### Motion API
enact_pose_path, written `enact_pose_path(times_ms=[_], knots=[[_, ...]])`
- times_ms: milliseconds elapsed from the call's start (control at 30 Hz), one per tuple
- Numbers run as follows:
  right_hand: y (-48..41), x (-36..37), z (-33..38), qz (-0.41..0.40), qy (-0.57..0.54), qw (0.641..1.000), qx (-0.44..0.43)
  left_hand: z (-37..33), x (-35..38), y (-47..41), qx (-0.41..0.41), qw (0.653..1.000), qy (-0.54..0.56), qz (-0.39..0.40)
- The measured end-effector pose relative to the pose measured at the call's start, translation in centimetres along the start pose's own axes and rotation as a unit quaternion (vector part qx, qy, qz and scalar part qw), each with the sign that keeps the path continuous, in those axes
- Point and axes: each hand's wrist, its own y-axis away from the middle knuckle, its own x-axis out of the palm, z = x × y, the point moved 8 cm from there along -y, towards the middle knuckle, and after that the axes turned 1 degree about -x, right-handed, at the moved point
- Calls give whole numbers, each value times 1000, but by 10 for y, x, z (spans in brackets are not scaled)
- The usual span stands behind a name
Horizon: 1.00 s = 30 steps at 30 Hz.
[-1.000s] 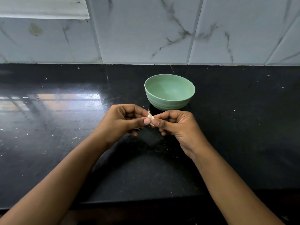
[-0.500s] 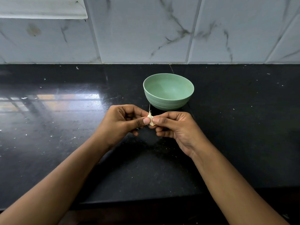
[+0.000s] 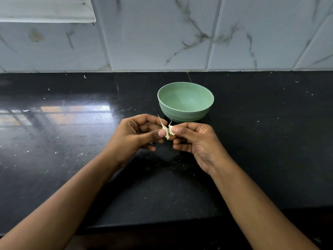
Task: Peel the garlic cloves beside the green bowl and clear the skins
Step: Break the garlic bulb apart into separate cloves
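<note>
— What is counted?
— One bowl (image 3: 185, 103), centre frame; garlic (image 3: 167, 131) just below it (two pale flaps shown).
— How is it held?
— It is pinched by left hand (image 3: 137, 136) and right hand (image 3: 194, 141).

Only one cam here, wide-angle, on my head, facing forward and down at the black surface (image 3: 261, 159). Pretty close: left hand (image 3: 137, 136) and right hand (image 3: 196, 141) dead centre, tiled wall (image 3: 153, 37) up top.
</note>
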Motion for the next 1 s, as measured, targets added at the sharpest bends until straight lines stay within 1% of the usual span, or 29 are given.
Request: enact_pose_path(times_ms=[167,400,533,633,733,800,900,967,1000], knots=[[-1,-1,0,-5,-4,1000,-1,0,1,0,-11,1000,18,-7],[-3,-1,-1,-5,-19,1000,0,6,-2,-1,-55,997,57,-16],[-5,-12,5,-41,-12,999,-25,4,-14,-3,-65,993,76,-62],[-5,-21,12,-68,87,991,-77,0,-34,-4,-64,988,77,-118],[-5,-19,12,-62,207,970,-112,0,-50,-3,-79,981,79,-159],[-5,-15,12,-49,283,948,-134,4,-54,-3,-98,978,70,-169],[-3,-8,9,-20,418,898,-134,10,-53,-3,-122,977,50,-165],[-2,-5,8,-12,468,873,-136,12,-52,-3,-134,977,33,-160],[-2,-5,9,-15,473,869,-141,13,-52,-3,-138,977,21,-158]])
